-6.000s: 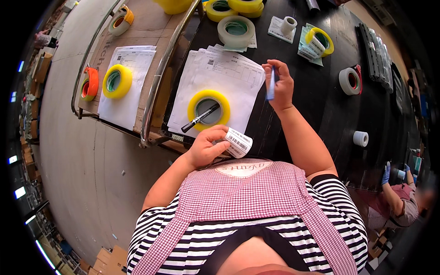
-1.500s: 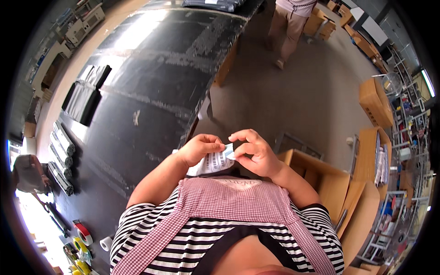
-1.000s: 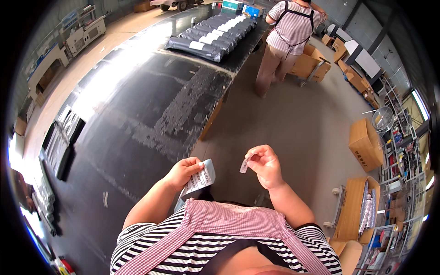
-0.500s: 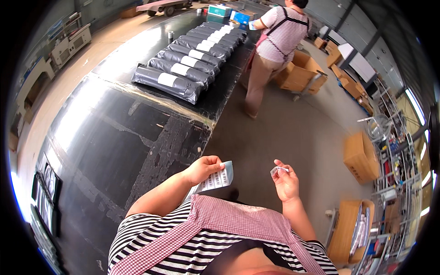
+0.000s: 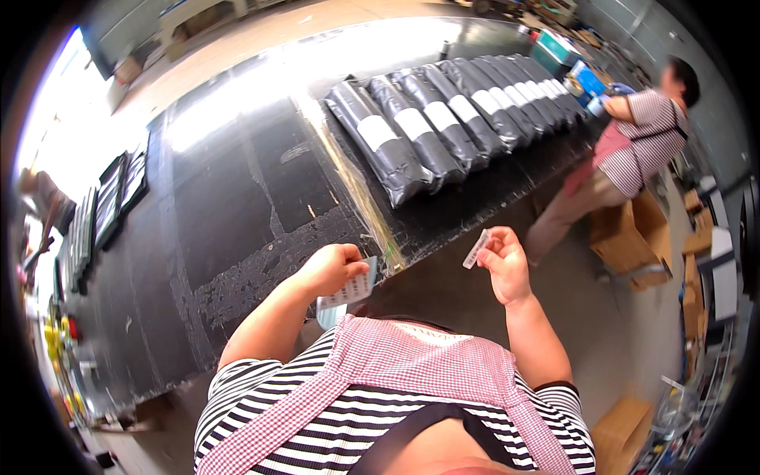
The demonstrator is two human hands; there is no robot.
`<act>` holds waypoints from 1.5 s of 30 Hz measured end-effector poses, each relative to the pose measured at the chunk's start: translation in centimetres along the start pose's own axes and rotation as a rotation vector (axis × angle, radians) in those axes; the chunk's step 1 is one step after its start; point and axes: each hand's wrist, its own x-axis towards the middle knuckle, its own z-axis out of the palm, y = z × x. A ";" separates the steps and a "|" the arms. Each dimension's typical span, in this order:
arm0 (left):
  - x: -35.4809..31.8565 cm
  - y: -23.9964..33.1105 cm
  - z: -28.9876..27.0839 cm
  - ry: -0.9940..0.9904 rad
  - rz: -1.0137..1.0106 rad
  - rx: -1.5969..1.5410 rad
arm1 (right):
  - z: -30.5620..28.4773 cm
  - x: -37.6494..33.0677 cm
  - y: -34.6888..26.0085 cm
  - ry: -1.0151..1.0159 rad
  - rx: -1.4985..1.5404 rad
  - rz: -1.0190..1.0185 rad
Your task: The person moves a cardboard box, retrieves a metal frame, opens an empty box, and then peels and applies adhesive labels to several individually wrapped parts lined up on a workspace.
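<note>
- Head view is being filled from the lower edge by the person's striped top and red-checked apron (image 5: 412, 380), with both bare forearms being raised in front of the chest.
- A small white rectangular label strip (image 5: 476, 248) is being pinched between the thumb and fingertips of the right hand (image 5: 503, 265) — the fingers are being kept closed on its lower end, and the strip is being held up over the grey floor, just off the table's near edge.
- A white sheet of labels on pale blue backing (image 5: 346, 294) is being gripped by the left hand (image 5: 331, 267), whose fingers are being curled shut around its upper part; the sheet is being held low, close to the apron, beside the near edge of the table.
- The two hands are being kept apart, the label strip and the sheet not touching.
- A long black-topped work table (image 5: 237, 198) is being seen beyond the hands, and a row of black plastic-wrapped rolls with white labels (image 5: 443, 119) is lying side by side on its far part — well apart from both hands.
- Another person in a striped top (image 5: 633, 150) is being seen standing at the far right end of the table, beside brown cardboard boxes (image 5: 633, 233) on the floor.
</note>
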 end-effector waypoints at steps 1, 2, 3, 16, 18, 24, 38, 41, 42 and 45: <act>0.2 0.2 -0.6 0.082 0.003 0.210 | -0.1 2.3 0.0 -0.052 0.016 0.006; 0.4 0.2 -1.0 0.170 -0.017 0.430 | -0.1 4.5 0.1 -0.112 0.019 0.019; 1.1 0.2 -1.5 0.213 -0.077 0.526 | -0.1 6.5 0.3 -0.119 0.011 0.084; 24.9 3.7 1.6 0.127 0.423 0.307 | -0.1 21.5 1.7 -0.180 -0.037 0.276; 26.3 4.0 2.8 0.173 0.384 0.357 | -0.5 23.6 1.4 -0.216 -0.127 0.260; 24.8 3.9 5.1 0.351 0.387 0.266 | 0.3 32.4 3.2 -0.397 -0.177 0.215; 22.1 5.8 6.7 0.214 0.301 0.173 | 5.8 44.5 14.0 -0.632 -0.407 0.251; 22.1 5.9 7.0 0.234 0.306 0.163 | 5.8 44.7 14.4 -0.624 -0.481 0.227; 22.1 5.9 7.0 0.249 0.314 0.159 | 5.9 44.8 14.5 -0.622 -0.498 0.219; 22.2 5.8 7.2 0.256 0.313 0.160 | 6.0 45.0 15.0 -0.622 -0.555 0.164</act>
